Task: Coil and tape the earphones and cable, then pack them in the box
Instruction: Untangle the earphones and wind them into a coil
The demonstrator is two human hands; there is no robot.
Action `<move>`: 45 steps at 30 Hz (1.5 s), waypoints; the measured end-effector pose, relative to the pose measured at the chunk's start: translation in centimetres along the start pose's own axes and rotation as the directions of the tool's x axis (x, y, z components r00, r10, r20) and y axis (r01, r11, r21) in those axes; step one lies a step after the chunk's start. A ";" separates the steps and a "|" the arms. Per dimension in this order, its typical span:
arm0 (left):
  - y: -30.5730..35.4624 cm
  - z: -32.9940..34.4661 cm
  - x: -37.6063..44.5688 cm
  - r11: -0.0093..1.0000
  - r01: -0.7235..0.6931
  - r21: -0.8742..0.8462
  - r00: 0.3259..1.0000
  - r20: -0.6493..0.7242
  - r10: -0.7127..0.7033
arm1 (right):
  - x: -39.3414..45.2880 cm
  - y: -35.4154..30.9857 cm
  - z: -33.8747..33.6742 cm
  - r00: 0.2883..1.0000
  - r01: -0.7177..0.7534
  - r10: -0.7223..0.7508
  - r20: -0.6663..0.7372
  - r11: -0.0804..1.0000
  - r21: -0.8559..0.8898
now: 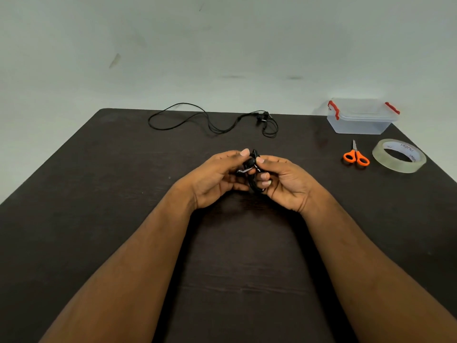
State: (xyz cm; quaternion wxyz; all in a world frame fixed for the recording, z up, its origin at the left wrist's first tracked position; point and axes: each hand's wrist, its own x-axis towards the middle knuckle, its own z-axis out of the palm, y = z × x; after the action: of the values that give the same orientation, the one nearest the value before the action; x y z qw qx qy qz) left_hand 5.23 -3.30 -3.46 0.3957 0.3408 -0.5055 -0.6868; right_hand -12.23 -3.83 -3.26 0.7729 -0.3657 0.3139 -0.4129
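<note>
Here, over the middle of the dark wood-grain counter, my two hands meet around a small bundle of thin black cable. My left hand has its fingers curled toward the bundle, thumb on top, pinching it from the left. My right hand closes on it from the right, thumb and curled fingers wrapped about the loops. Most of the bundle is hidden between my fingers; only a rounded black piece near the top, a short silvery bit toward the left and a dark loop below show, and I cannot tell whether it is the earphones or the plain cable, nor how neatly it is wound.

At the far edge of the counter lies a second thin black wire with earbuds, loose and uncoiled in wide loops, its earbuds bunched at the right end and too small to make out well.

On the far right corner stands a clear plastic box with red clips, its lid on. Just in front of it lie small orange-handled scissors, blades pointing away from me, and beside them, to the right, a roll of clear tape lying flat. Its printed core lettering is unreadable.
</note>
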 end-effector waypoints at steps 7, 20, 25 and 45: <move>-1.0 0.6 -0.1 0.978 -0.052 -0.204 0.992 0.102 0.074 | -0.1 -0.1 0.1 0.998 0.008 -0.014 0.059 0.995 0.098; -0.5 -0.4 -0.6 0.961 -0.142 -0.236 0.987 0.042 0.157 | 0.2 0.2 0.1 0.995 0.099 -0.100 -0.002 0.984 0.149; -0.5 -0.6 -0.4 0.965 -0.167 -0.203 0.986 -0.031 0.164 | 0.4 0.6 0.4 0.995 0.099 -0.100 0.011 0.993 0.069; -0.9 -0.6 0.3 0.933 -0.179 0.312 0.908 -0.314 0.279 | 1.7 2.6 0.7 0.872 0.234 -0.440 -0.214 0.760 -0.606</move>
State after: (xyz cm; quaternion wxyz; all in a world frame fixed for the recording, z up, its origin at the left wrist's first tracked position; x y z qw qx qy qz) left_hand 5.43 -3.64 -4.53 0.5071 0.4478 -0.5538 -0.4854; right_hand -9.86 -4.06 -5.38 0.4745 -0.5496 0.4788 -0.4934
